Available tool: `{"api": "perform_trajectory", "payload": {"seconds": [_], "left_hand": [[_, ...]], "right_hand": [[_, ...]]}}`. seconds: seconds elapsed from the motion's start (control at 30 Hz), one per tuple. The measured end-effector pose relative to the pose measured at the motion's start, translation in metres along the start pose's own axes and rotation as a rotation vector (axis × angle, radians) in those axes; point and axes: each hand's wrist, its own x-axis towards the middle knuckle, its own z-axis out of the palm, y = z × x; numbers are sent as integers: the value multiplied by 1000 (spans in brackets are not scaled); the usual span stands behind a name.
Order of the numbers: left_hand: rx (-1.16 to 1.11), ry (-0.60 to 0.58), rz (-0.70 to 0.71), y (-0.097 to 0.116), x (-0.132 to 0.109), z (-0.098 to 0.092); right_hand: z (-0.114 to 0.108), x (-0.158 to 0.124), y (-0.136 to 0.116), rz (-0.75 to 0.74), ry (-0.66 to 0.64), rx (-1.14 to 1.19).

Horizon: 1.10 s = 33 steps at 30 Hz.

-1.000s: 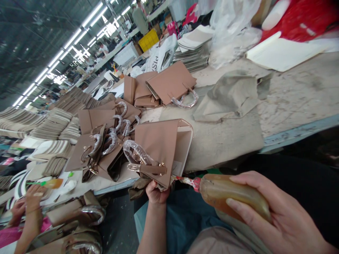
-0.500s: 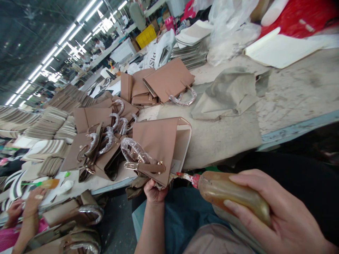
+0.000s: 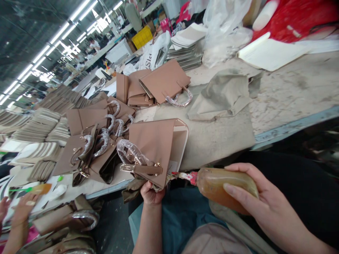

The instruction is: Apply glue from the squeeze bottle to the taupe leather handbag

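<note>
At the table's front edge lies a brown handbag (image 3: 152, 141), its plastic-wrapped handle (image 3: 132, 150) and gold-trimmed strap (image 3: 140, 169) towards me. My left hand (image 3: 152, 193) grips the bag's near edge from below, fingers closed and partly hidden under it. In my right hand (image 3: 254, 194) is a squeeze bottle (image 3: 222, 187) of amber liquid, held almost level. Its red-and-white, smeared nozzle (image 3: 185, 175) points left, right at the bag's lower corner. Whether the tip touches the bag I cannot tell.
More brown handbags (image 3: 92, 151) are heaped to the left, others (image 3: 164, 81) behind. A crumpled cloth (image 3: 219, 93) lies on the table (image 3: 286, 95). Stacked panels (image 3: 37, 123) stand far left. A co-worker's hands (image 3: 23, 208) are at lower left, near another amber bottle (image 3: 43, 188).
The whole view has shifted slightly, with most things a little further left. My right hand has tilted the bottle nearer level, and its nozzle stays by the bag's corner. My left hand keeps its grip.
</note>
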Motion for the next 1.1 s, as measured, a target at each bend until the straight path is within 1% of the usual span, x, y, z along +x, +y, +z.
{"api": "perform_trajectory", "payload": {"seconds": [0.07, 0.13, 0.17, 0.27, 0.33, 0.47, 0.6, 0.7, 0.8, 0.9, 0.97, 1.03, 1.1], "left_hand": [[4, -13, 8, 1, 0, 0], [10, -24, 11, 1, 0, 0], [12, -27, 10, 1, 0, 0], [12, -34, 3, 1, 0, 0], [7, -39, -2, 0, 0, 0], [0, -46, -10, 1, 0, 2], [6, -40, -28, 1, 0, 5], [15, -11, -42, 0, 0, 6], [16, 23, -44, -2, -1, 7], [16, 56, -40, -3, -1, 7], [19, 74, -42, -3, -1, 7], [20, 85, -41, -3, -1, 7], [17, 91, -37, -3, -1, 9]], "right_hand": [[0, -1, -3, 39, -58, 32], [-1, -1, -3, 17, -62, -7], [-2, -1, -2, -33, -35, -63], [-7, 0, 5, -255, 74, -278], [-10, 0, 9, -353, 93, -363], [-13, 2, 11, -464, 41, -414], [-13, 5, 6, -614, -84, -459], [-14, 11, 3, -709, -105, -521], [-17, 18, 6, -729, -63, -582], [-22, 23, 12, -683, 2, -574], [-25, 23, 15, -643, 15, -537], [-27, 21, 15, -627, -30, -518], [-27, 18, 13, -655, -115, -529]]}}
